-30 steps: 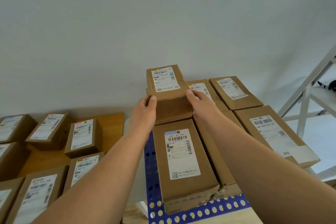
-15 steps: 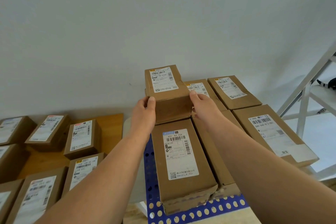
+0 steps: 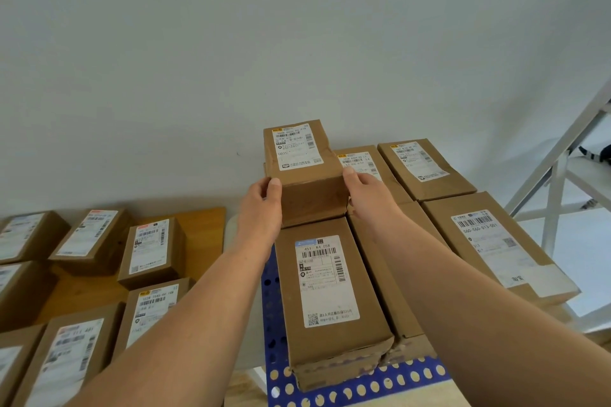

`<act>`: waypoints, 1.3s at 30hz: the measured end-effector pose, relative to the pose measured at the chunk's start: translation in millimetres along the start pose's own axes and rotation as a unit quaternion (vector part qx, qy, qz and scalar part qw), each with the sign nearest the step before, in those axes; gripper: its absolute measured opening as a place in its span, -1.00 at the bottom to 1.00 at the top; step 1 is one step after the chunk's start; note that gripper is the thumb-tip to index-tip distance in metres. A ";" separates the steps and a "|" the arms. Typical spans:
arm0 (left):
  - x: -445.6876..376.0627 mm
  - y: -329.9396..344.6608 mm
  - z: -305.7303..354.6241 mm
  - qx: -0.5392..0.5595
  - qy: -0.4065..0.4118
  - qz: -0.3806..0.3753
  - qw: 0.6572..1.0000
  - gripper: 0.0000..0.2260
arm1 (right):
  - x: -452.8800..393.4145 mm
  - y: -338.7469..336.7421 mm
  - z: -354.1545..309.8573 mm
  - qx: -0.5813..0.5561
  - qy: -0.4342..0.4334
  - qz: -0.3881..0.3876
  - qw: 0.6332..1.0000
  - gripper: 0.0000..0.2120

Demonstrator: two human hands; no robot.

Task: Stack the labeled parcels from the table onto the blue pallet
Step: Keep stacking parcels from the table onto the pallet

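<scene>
A small brown parcel (image 3: 305,172) with a white label on top sits at the back left of the stack, against the wall. My left hand (image 3: 263,205) presses its left side and my right hand (image 3: 367,193) its right side. It rests on other parcels stacked on the blue perforated pallet (image 3: 347,388). In front of it lies a long labeled parcel (image 3: 327,287). Further parcels (image 3: 426,168) fill the stack's right side. Several labeled parcels (image 3: 152,251) remain on the wooden table (image 3: 201,235) at the left.
A large parcel (image 3: 492,241) lies at the stack's right edge. A white metal frame (image 3: 558,195) stands at the far right. The white wall runs close behind the stack and the table.
Both hands have stayed on the small parcel's sides. The parcel has hardly shifted; the view has drifted slightly.
</scene>
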State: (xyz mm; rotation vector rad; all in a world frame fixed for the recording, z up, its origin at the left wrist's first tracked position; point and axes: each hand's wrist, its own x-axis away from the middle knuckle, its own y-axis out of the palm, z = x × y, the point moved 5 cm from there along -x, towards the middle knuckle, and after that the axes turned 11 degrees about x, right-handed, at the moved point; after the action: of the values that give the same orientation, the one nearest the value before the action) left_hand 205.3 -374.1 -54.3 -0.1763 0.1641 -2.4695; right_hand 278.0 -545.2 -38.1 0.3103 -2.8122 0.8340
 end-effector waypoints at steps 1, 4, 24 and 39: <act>0.3 0.2 0.2 -0.001 0.002 0.002 1.000 -0.62 | 0.0 0.0 -0.1 0.000 0.000 0.000 1.000 -0.55; 1.2 0.7 -0.2 0.002 0.003 0.005 1.000 -0.62 | 0.4 0.3 -0.1 0.001 0.000 -0.001 1.000 -0.54; 25.4 0.0 11.8 -0.003 0.009 0.023 1.000 -0.61 | 0.5 -5.3 0.4 0.015 -0.019 -0.023 0.999 -0.58; 29.5 2.1 13.2 -0.011 0.000 0.040 0.999 -0.61 | 1.2 -5.3 2.4 0.000 -0.024 -0.018 1.000 -0.56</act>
State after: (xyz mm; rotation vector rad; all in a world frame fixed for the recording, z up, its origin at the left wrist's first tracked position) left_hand 185.8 -395.0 -39.0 -0.1755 0.1949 -2.3884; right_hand 277.8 -551.0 -37.1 0.3860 -2.8426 0.8284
